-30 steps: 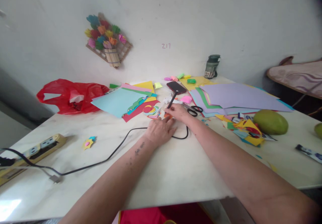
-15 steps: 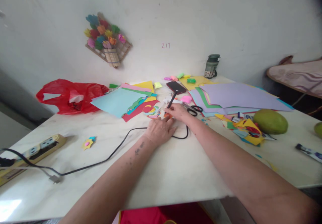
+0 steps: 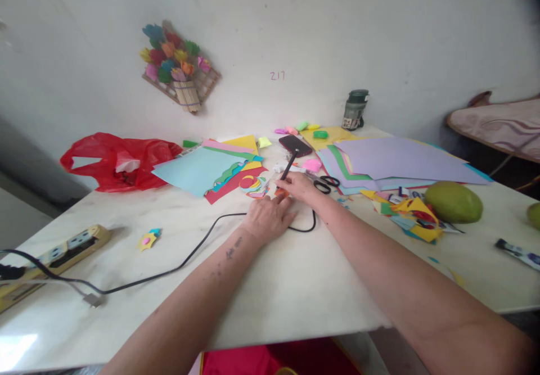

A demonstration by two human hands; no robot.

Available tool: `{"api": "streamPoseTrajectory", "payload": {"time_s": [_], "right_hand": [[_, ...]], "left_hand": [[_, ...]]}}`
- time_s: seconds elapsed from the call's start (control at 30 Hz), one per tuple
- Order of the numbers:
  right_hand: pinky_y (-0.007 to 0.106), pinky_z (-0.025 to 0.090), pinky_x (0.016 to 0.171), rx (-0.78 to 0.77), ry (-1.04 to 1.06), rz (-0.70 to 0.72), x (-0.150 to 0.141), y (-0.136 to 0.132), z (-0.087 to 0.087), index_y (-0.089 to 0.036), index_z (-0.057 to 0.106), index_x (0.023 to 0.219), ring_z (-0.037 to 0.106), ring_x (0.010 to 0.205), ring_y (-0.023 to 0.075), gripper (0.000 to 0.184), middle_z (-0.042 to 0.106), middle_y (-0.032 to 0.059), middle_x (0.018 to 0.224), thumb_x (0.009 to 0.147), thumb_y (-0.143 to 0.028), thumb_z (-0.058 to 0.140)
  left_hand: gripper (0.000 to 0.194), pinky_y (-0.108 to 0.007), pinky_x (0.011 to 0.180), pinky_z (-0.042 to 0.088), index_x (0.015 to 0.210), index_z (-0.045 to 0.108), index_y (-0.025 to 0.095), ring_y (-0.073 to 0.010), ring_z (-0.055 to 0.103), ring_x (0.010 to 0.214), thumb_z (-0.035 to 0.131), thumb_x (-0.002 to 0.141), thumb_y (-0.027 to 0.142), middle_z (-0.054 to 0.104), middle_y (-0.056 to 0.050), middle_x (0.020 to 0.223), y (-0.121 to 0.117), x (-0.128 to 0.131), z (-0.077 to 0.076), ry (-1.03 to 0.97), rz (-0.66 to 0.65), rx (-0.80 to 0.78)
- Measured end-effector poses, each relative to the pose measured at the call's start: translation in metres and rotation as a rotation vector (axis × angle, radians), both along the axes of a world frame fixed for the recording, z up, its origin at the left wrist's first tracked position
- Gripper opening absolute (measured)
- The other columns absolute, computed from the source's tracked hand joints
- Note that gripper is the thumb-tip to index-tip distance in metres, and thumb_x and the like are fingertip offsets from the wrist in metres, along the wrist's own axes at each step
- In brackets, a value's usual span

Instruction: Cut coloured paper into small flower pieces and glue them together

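My right hand (image 3: 297, 186) is closed around a black pen-like stick (image 3: 289, 164), its far end pointing toward the wall. Beside it, my left hand (image 3: 270, 216) lies on the table with fingers apart, its fingertips at a small orange paper piece (image 3: 282, 193) partly covered by both hands. Colourful paper circles (image 3: 252, 184) are piled just left of my fingers. Black-handled scissors (image 3: 327, 184) rest right of my right hand. A black cable (image 3: 198, 245) runs under my left hand and loops near my right wrist.
A phone (image 3: 295, 144) lies behind my hands. Coloured sheets (image 3: 198, 170) lie left, with another stack (image 3: 392, 158) right. Around the table are a red plastic bag (image 3: 126, 158), power strip (image 3: 63, 254), paper flower (image 3: 148, 241), paper scraps (image 3: 413, 217), green fruit (image 3: 453, 203) and bottle (image 3: 354, 111).
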State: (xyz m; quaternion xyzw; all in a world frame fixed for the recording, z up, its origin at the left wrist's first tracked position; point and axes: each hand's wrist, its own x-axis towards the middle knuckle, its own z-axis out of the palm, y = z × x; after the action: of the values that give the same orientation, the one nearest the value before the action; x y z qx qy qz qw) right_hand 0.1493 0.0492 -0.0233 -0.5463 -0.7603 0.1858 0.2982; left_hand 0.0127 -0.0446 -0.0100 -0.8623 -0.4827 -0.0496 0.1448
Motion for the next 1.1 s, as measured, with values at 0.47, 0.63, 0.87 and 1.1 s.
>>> {"api": "streamPoseTrajectory", "payload": {"time_s": [0.47, 0.63, 0.87, 1.1], "right_hand": [[0.024, 0.040, 0.062, 0.019, -0.029, -0.009, 0.0000, 0.0001, 0.0015, -0.019, 0.069, 0.088, 0.062, 0.074, 0.0164, 0.031, 0.070, 0.0049, 0.082, 0.083, -0.046, 0.053], [0.023, 0.040, 0.063, 0.017, -0.036, -0.020, -0.0001, 0.0010, 0.0003, -0.019, 0.070, 0.090, 0.062, 0.076, 0.0164, 0.033, 0.070, 0.0051, 0.083, 0.083, -0.047, 0.053], [0.023, 0.040, 0.063, 0.029, -0.042, -0.023, 0.0003, 0.0008, 0.0005, -0.018, 0.070, 0.090, 0.062, 0.076, 0.0160, 0.031, 0.071, 0.0050, 0.083, 0.083, -0.044, 0.054], [0.023, 0.039, 0.061, 0.037, -0.033, -0.033, 0.0000, 0.0028, -0.0018, -0.018, 0.069, 0.089, 0.062, 0.075, 0.0159, 0.030, 0.070, 0.0042, 0.082, 0.082, -0.043, 0.055]], "left_hand": [[0.046, -0.035, 0.069, 0.046, 0.126, 0.049, 0.022, -0.0249, 0.062, 0.091, 0.032, 0.092, 0.046, 0.060, -0.010, 0.120, -0.0001, 0.0001, -0.0002, 0.002, 0.005, -0.001], [0.046, -0.035, 0.069, 0.046, 0.126, 0.049, 0.021, -0.0253, 0.062, 0.090, 0.031, 0.092, 0.046, 0.061, -0.010, 0.119, -0.0005, 0.0006, 0.0010, 0.011, 0.006, -0.010], [0.047, -0.034, 0.071, 0.046, 0.125, 0.050, 0.020, -0.0246, 0.062, 0.091, 0.029, 0.092, 0.046, 0.061, -0.010, 0.119, -0.0006, 0.0006, 0.0014, 0.018, 0.009, -0.016], [0.046, -0.035, 0.071, 0.046, 0.124, 0.051, 0.020, -0.0250, 0.063, 0.091, 0.031, 0.092, 0.046, 0.062, -0.010, 0.115, -0.0001, 0.0007, 0.0006, 0.006, 0.011, -0.017]]}}
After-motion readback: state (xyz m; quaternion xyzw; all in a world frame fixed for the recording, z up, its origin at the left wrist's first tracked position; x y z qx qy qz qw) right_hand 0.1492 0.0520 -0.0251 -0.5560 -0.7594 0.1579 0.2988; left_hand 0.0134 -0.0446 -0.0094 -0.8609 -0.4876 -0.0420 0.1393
